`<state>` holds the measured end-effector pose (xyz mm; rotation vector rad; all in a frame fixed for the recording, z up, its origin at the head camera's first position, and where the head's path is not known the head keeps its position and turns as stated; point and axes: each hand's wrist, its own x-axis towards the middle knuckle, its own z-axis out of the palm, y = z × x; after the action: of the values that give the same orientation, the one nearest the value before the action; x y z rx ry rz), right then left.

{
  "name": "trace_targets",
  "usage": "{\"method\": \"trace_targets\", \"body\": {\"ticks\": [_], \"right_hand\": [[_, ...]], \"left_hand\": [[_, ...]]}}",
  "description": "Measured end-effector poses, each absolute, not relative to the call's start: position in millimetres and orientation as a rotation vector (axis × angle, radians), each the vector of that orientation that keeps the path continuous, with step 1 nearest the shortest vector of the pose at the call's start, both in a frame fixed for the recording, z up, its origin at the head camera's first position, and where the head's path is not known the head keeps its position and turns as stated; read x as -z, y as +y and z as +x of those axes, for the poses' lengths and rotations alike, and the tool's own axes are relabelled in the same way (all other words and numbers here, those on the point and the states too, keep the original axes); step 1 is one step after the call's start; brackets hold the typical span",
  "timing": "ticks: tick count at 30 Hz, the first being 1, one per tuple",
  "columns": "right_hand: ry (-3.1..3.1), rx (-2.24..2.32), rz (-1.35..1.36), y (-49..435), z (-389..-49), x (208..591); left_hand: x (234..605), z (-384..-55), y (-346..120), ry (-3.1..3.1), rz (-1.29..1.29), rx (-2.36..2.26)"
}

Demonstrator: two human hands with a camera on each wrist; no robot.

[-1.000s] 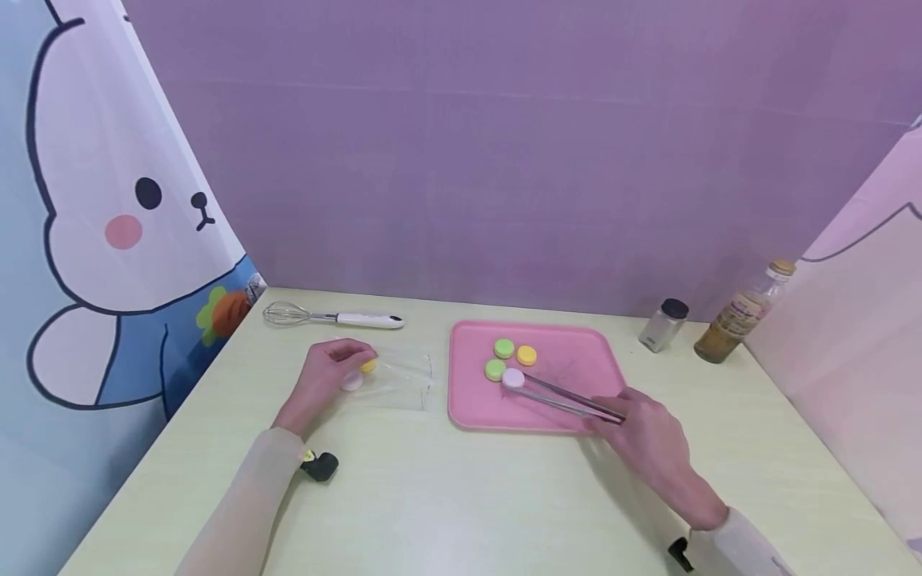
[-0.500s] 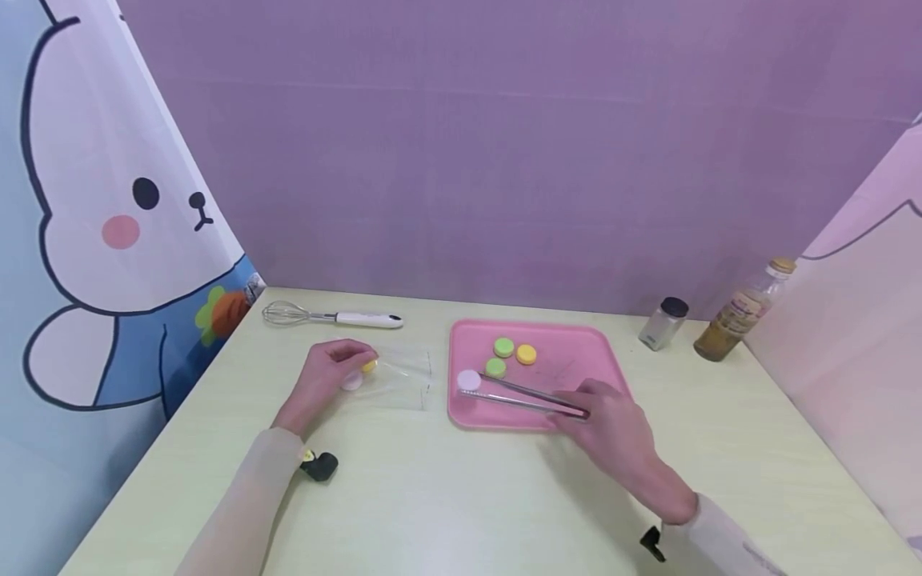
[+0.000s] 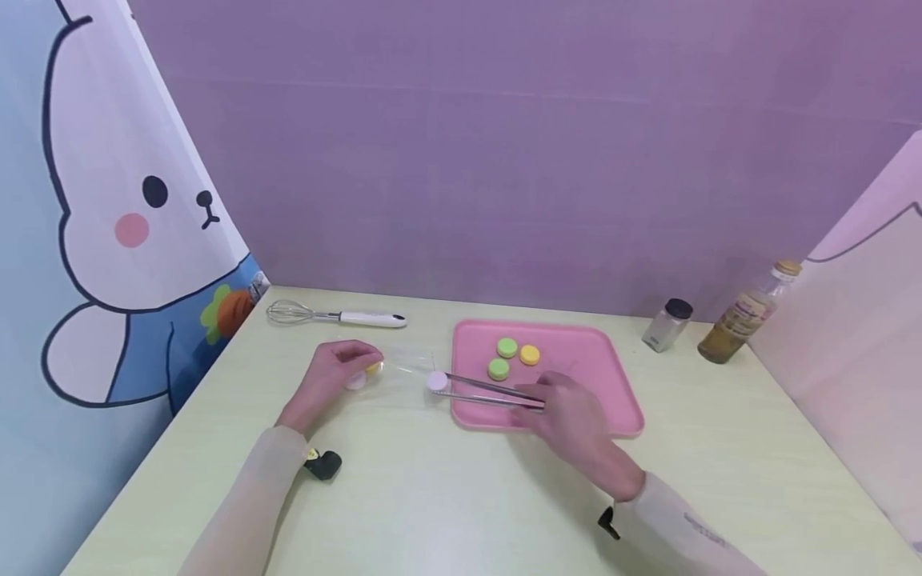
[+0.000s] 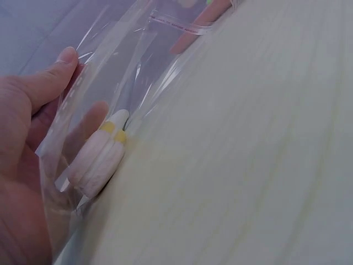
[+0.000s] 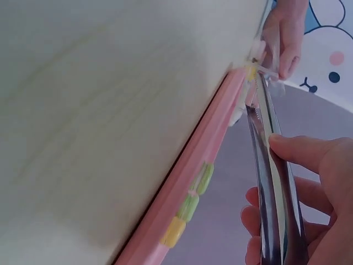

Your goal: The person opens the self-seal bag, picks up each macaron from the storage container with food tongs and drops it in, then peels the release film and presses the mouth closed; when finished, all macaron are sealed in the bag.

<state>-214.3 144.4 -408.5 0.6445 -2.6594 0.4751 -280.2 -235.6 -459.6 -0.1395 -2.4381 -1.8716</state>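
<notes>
My left hand point(image 3: 334, 376) pinches the left end of a clear plastic bag point(image 3: 406, 368) lying on the table. Inside the bag, a pinkish macaron point(image 4: 98, 165) and some yellow show through the film in the left wrist view. With my right hand point(image 3: 572, 420) I grip metal tongs point(image 3: 497, 390), thumb on one arm and fingers round the other. The tongs' tips clasp a lilac macaron point(image 3: 436, 381), which overlaps the bag's right end in the head view. Two green macarons point(image 3: 507, 347) and a yellow one point(image 3: 529, 354) sit on the pink tray point(image 3: 591, 384).
A whisk point(image 3: 334, 316) with a white handle lies behind my left hand. At the back right stand a black-capped jar point(image 3: 667, 326) and a corked bottle point(image 3: 745, 316). A purple backdrop point(image 3: 461, 184) rises behind the table.
My right hand has moved left with the tongs, carrying the lilac macaron from over the tray to the bag's right end. My left hand has stayed in place on the bag.
</notes>
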Motion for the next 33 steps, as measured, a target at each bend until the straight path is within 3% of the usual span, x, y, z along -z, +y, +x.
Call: {"method": "trace_targets", "body": {"ticks": [17,33], "right_hand": [[-2.781,-0.586,0.634,97,-229,411],[-2.778,-0.639,0.829,64,-243,413]], "left_hand": [[460,-279,-236,-2.446,-0.166,1.834],[460,-279,-237,-2.446,-0.141,1.86]]}}
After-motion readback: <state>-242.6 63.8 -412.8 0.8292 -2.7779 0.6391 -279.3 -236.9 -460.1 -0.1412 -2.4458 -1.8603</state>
